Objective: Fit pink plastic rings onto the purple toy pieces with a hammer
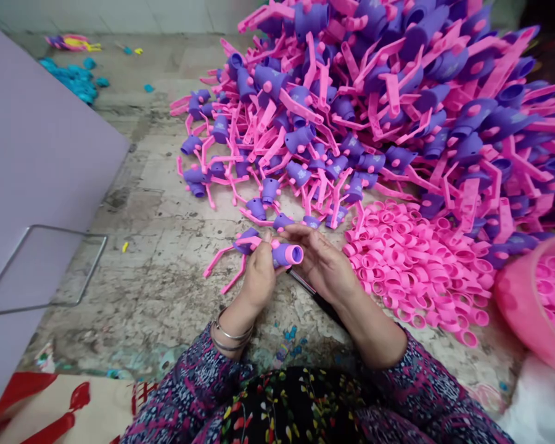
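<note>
My left hand (258, 275) is closed around a purple plastic part with pink arms (283, 254), whose open end carries a pink ring (296, 254) and points right. My right hand (322, 264) is beside that end, its fingers apart and partly curved around the part; whether the fingertips touch it is hard to tell. Under the right hand lies a dark-handled tool with a metal shaft (327, 308); its tip is hidden. Just left of my left hand, another purple part with pink legs (246, 240) shows on the surface.
A big heap of purple and pink parts (300, 139) fills the back and right. Nearer lies a pile of pink rings (411, 265), beside a pink tub (513, 290) holding more rings. At left stands a lilac panel (37, 160) with a wire handle (92, 265). Blue bits (76, 80) lie behind it.
</note>
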Demonstrator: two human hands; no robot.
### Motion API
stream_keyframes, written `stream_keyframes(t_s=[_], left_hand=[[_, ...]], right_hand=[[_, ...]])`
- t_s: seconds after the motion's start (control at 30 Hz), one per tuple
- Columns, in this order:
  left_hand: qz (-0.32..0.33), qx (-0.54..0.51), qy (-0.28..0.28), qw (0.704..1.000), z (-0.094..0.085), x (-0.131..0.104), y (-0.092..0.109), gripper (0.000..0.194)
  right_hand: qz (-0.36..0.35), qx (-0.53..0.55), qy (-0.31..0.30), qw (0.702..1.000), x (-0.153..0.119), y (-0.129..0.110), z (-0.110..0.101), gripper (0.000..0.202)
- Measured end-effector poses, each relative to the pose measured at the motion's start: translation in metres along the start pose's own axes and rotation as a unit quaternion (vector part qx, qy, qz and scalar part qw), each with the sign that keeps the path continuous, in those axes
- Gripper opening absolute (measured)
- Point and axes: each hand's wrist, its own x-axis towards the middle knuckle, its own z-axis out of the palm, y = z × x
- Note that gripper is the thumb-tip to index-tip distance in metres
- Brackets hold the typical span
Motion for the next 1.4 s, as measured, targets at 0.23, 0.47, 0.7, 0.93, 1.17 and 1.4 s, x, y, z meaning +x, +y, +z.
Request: stream_keyframes(t_s=[0.23, 0.47, 0.7, 0.93, 1.17, 1.4], left_hand=[[-0.004, -0.005, -0.005, 1.000, 0.000, 0.000, -0.001, 0.051], [0.058, 0.035, -0.029, 0.997, -0.003, 0.001, -0.008, 0.049], [0.147, 0.075, -0.028, 0.986, -0.004, 0.000, -0.004, 0.045], [0.142, 0.091, -0.030, 0.985, -0.003, -0.003, 0.000, 0.047], [0.161, 0.131, -0.036, 0.978, 0.000, -0.007, 0.008, 0.049], [0.165, 0.137, -0.035, 0.976, -0.001, -0.007, 0.003, 0.054]], right_hand=[[0.002, -0.023, -0.010, 1.000, -0.001, -0.003, 0.002, 0.029], [-0.072, -0.159, -0.073, 0.982, -0.003, 0.001, -0.003, 0.041], [-0.217, -0.394, -0.069, 0.891, -0.005, 0.003, -0.003, 0.040], [-0.254, -0.467, -0.052, 0.845, -0.008, 0.004, 0.000, 0.045], [-0.264, -0.490, -0.030, 0.831, -0.007, 0.004, -0.001, 0.044], [-0.254, -0.500, -0.027, 0.828, -0.009, 0.003, -0.001, 0.041]])
